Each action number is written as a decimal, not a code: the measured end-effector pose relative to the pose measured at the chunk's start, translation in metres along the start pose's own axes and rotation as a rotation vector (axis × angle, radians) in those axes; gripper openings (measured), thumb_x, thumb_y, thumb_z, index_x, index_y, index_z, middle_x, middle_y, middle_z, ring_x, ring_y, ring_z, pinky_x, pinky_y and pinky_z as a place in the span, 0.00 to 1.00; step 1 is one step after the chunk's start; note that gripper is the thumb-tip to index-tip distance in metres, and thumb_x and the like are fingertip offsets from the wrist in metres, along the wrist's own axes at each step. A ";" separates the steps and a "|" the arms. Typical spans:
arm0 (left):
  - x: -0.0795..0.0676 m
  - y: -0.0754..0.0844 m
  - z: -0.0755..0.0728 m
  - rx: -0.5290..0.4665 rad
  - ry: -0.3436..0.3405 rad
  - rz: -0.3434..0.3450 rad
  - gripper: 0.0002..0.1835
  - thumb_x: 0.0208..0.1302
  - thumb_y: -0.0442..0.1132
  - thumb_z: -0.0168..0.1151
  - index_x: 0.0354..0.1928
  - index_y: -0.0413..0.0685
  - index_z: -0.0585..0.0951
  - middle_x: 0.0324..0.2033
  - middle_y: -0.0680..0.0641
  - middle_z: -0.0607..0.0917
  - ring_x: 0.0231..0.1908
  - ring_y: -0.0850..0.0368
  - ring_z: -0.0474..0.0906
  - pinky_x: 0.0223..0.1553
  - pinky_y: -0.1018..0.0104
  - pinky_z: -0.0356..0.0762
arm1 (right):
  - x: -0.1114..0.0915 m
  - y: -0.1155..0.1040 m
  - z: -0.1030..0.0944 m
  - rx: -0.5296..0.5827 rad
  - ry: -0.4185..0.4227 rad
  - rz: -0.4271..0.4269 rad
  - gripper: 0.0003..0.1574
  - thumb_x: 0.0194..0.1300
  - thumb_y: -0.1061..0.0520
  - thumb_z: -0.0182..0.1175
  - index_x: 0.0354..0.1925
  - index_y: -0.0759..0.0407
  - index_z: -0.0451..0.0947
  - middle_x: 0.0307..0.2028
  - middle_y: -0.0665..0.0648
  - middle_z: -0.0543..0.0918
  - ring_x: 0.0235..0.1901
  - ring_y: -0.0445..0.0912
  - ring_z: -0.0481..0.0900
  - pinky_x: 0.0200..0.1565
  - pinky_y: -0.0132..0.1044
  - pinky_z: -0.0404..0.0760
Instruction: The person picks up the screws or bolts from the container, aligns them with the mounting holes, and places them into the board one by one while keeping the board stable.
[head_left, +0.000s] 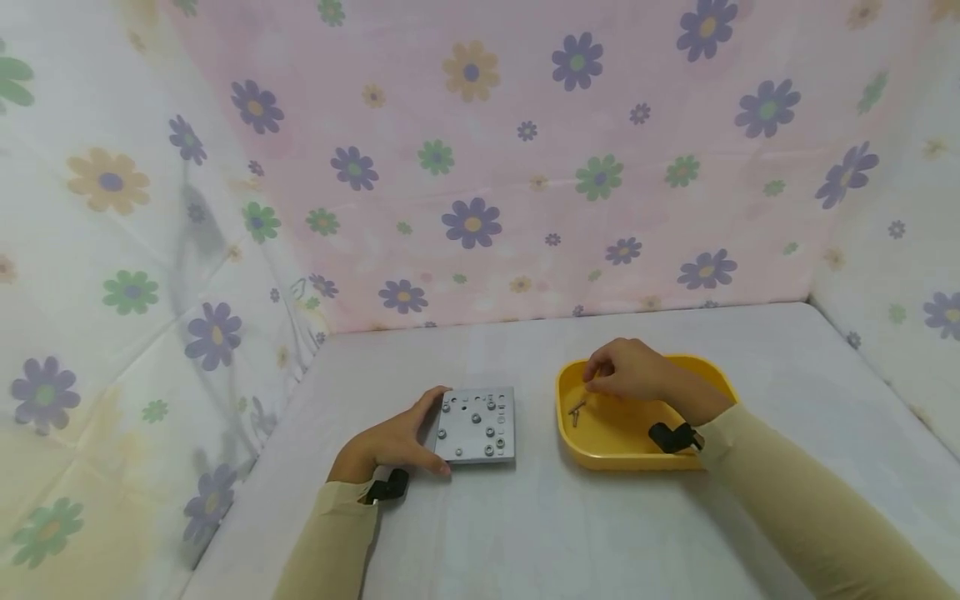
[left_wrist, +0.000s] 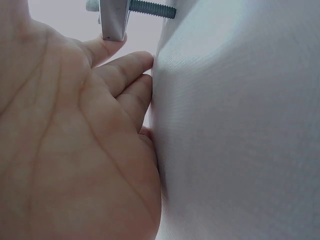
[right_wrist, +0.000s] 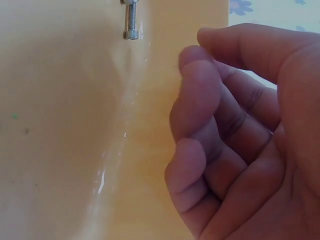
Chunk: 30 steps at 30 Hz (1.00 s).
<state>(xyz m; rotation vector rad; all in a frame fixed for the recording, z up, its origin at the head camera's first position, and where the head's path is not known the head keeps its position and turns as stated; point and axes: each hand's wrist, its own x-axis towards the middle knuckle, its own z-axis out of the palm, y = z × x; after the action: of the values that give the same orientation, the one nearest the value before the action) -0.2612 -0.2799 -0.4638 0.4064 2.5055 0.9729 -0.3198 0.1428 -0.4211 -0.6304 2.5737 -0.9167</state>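
Note:
A square silver metal plate [head_left: 465, 439] with holes and several socket-head screws lies left of centre in the head view. My left hand [head_left: 393, 437] holds it at its left side, thumb at the near corner and fingers at the far one. The left wrist view shows the plate's edge [left_wrist: 114, 22] and a threaded screw end [left_wrist: 154, 9] sticking out below it. My right hand [head_left: 633, 371] is over a yellow tray [head_left: 607, 461], fingers loosely bent, thumb tip close to the index fingertip. No object shows between them. Small screws [head_left: 576, 414] lie in the tray, near those fingertips.
The tray stands to the right of the plate on a white-covered table [head_left: 480, 533]. Flower-printed cloth [head_left: 510, 167] hangs behind and at both sides. A small black wrist camera [head_left: 671, 438] sits at the right cuff, and another [head_left: 390, 485] at the left.

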 end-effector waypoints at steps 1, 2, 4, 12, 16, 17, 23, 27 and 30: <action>0.000 0.000 0.001 0.001 -0.003 -0.002 0.73 0.37 0.55 0.87 0.82 0.63 0.47 0.83 0.48 0.46 0.82 0.44 0.40 0.79 0.38 0.43 | -0.001 0.001 0.000 0.006 -0.006 0.003 0.11 0.69 0.53 0.68 0.47 0.55 0.87 0.34 0.56 0.88 0.27 0.45 0.79 0.32 0.36 0.81; 0.001 0.000 0.001 0.003 -0.006 -0.005 0.73 0.37 0.55 0.87 0.82 0.64 0.47 0.83 0.49 0.46 0.82 0.45 0.40 0.79 0.39 0.43 | -0.001 0.002 0.001 0.008 -0.011 0.001 0.12 0.69 0.53 0.68 0.48 0.55 0.87 0.33 0.56 0.88 0.27 0.45 0.79 0.32 0.36 0.81; 0.001 0.000 0.002 0.007 -0.007 -0.008 0.73 0.36 0.55 0.87 0.82 0.65 0.47 0.83 0.49 0.46 0.82 0.45 0.40 0.79 0.39 0.43 | -0.001 0.004 0.002 0.021 -0.020 0.009 0.12 0.69 0.53 0.68 0.49 0.55 0.87 0.33 0.55 0.88 0.27 0.45 0.80 0.32 0.36 0.81; 0.002 0.000 0.000 0.009 0.005 -0.016 0.74 0.34 0.56 0.87 0.82 0.66 0.47 0.83 0.50 0.46 0.82 0.44 0.41 0.79 0.39 0.44 | 0.000 0.007 0.003 0.039 -0.063 0.027 0.15 0.69 0.52 0.68 0.51 0.56 0.87 0.32 0.54 0.88 0.27 0.46 0.80 0.34 0.37 0.80; 0.002 0.001 -0.001 0.004 -0.002 -0.007 0.73 0.35 0.56 0.87 0.82 0.66 0.47 0.83 0.49 0.46 0.82 0.44 0.39 0.79 0.39 0.42 | 0.002 0.009 0.003 0.012 -0.080 0.004 0.15 0.68 0.52 0.68 0.52 0.54 0.87 0.34 0.52 0.87 0.30 0.45 0.79 0.36 0.38 0.80; 0.002 0.001 -0.001 0.001 -0.004 -0.003 0.73 0.36 0.56 0.87 0.82 0.66 0.47 0.83 0.48 0.46 0.82 0.44 0.39 0.79 0.39 0.42 | 0.002 0.010 0.003 0.004 -0.085 0.002 0.16 0.68 0.52 0.69 0.52 0.54 0.87 0.35 0.51 0.86 0.31 0.45 0.79 0.37 0.37 0.80; 0.002 0.002 -0.002 -0.003 -0.007 0.009 0.72 0.38 0.55 0.87 0.82 0.65 0.47 0.83 0.47 0.45 0.82 0.44 0.38 0.79 0.39 0.41 | 0.006 0.015 0.004 -0.017 -0.116 0.002 0.17 0.68 0.52 0.69 0.54 0.52 0.86 0.39 0.50 0.86 0.36 0.45 0.79 0.42 0.37 0.80; 0.001 0.002 -0.002 -0.005 -0.005 0.000 0.72 0.38 0.54 0.87 0.82 0.65 0.46 0.83 0.48 0.45 0.82 0.44 0.38 0.79 0.39 0.42 | 0.007 0.016 0.005 -0.017 -0.132 0.003 0.18 0.68 0.51 0.69 0.54 0.52 0.86 0.41 0.51 0.85 0.37 0.46 0.78 0.42 0.38 0.79; 0.001 0.002 -0.001 -0.015 -0.008 0.000 0.73 0.37 0.54 0.87 0.82 0.63 0.46 0.83 0.48 0.45 0.82 0.44 0.39 0.79 0.38 0.42 | 0.007 0.016 0.006 -0.022 -0.145 0.008 0.19 0.68 0.51 0.69 0.55 0.52 0.86 0.42 0.51 0.85 0.38 0.46 0.78 0.43 0.38 0.78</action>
<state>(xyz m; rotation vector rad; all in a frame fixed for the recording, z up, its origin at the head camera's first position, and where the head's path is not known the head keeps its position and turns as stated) -0.2621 -0.2786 -0.4615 0.4057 2.4894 0.9872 -0.3277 0.1469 -0.4373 -0.6664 2.4592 -0.8099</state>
